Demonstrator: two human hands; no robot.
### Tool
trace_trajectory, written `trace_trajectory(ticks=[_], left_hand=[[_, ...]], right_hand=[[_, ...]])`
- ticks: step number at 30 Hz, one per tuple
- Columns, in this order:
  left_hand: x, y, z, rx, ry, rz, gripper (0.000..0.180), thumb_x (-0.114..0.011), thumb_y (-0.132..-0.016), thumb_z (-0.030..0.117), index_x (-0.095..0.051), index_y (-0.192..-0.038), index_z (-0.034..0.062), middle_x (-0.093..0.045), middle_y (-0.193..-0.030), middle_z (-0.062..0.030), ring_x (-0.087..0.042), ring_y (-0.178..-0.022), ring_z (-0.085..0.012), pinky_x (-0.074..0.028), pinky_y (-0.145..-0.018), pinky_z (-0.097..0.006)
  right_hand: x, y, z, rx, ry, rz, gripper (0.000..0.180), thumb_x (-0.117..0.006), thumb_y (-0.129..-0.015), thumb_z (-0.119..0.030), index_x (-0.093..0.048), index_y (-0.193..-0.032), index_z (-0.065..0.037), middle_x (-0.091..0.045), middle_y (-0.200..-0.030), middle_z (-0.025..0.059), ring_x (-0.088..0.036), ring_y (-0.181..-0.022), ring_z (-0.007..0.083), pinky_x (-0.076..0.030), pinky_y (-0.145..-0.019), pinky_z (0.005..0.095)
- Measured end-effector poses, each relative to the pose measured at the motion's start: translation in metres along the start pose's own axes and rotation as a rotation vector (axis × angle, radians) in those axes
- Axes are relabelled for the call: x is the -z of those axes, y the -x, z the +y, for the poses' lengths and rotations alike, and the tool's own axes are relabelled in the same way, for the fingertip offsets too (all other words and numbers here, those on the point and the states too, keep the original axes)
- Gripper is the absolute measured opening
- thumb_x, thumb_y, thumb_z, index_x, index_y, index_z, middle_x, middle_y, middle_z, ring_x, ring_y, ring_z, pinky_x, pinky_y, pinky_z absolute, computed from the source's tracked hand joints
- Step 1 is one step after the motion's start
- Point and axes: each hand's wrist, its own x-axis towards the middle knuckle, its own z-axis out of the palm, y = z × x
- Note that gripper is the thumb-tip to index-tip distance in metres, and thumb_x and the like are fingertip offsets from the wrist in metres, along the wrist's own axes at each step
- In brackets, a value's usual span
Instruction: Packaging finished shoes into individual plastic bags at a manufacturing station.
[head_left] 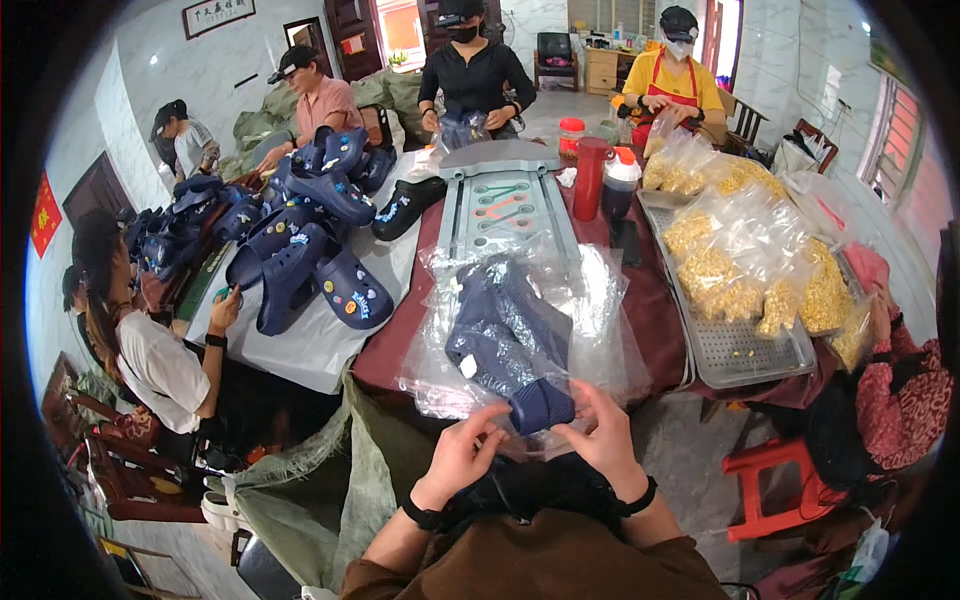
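Observation:
A pair of navy clogs lies inside a clear plastic bag at the table edge in front of me. The heel end of the clogs points toward me, at the bag's near end. My left hand pinches the bag's near edge on the left of the heels. On their right, my right hand grips the same edge between thumb and fingers. More clear bags lie beneath and beside the bagged pair. Small white pieces show on the clogs.
Loose navy clogs are piled at left, with a black clog beside them. A grey board lies beyond the bag. Right stand a red flask, a dark bottle and a metal tray of bagged yellow pieces. Several people sit or stand around.

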Motion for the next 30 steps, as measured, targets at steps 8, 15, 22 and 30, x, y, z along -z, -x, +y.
trace_trajectory(ticks=[8, 15, 22, 30], left_hand=[[0.000, 0.004, 0.006, 0.090, -0.200, 0.269, 0.104, -0.092, -0.071, 0.012, -0.029, -0.152, 0.0002, -0.062, -0.110, -0.0126, -0.065, -0.096, -0.0215, -0.056, -0.077, -0.035], [0.000, -0.010, 0.002, 0.091, -0.145, 0.333, 0.065, -0.073, -0.085, -0.001, -0.049, -0.145, 0.0039, -0.062, -0.110, -0.0159, -0.065, -0.093, -0.0296, -0.057, -0.079, -0.040], [-0.002, -0.012, 0.006, 0.021, -0.132, 0.328, 0.044, -0.059, -0.085, -0.009, -0.068, -0.125, 0.0053, -0.064, -0.093, -0.0149, -0.065, -0.082, -0.0326, -0.054, -0.075, -0.041], [-0.002, -0.002, -0.009, 0.040, 0.032, 0.302, 0.033, -0.062, -0.085, -0.010, -0.074, -0.112, 0.0041, -0.062, -0.083, -0.0113, -0.062, -0.074, -0.0253, -0.050, -0.067, -0.034]], right_hand=[[0.005, -0.006, -0.007, 0.188, 0.301, 0.054, 0.102, -0.092, -0.067, -0.023, -0.038, -0.152, -0.007, -0.049, -0.144, 0.0228, -0.050, -0.131, 0.0403, -0.045, -0.103, 0.0476], [0.001, -0.030, -0.023, 0.388, 0.282, -0.150, 0.115, -0.095, -0.061, -0.030, -0.034, -0.156, -0.008, -0.029, -0.161, 0.0236, -0.040, -0.138, 0.0454, -0.038, -0.111, 0.0546], [-0.021, -0.031, -0.024, 0.291, 0.337, -0.133, 0.112, -0.095, -0.061, -0.040, -0.039, -0.153, -0.009, -0.027, -0.161, 0.0229, -0.039, -0.136, 0.0477, -0.038, -0.112, 0.0548], [-0.033, -0.027, -0.019, 0.206, 0.314, -0.004, 0.107, -0.095, -0.063, -0.040, -0.043, -0.152, -0.009, -0.034, -0.157, 0.0220, -0.041, -0.134, 0.0460, -0.039, -0.110, 0.0538]])
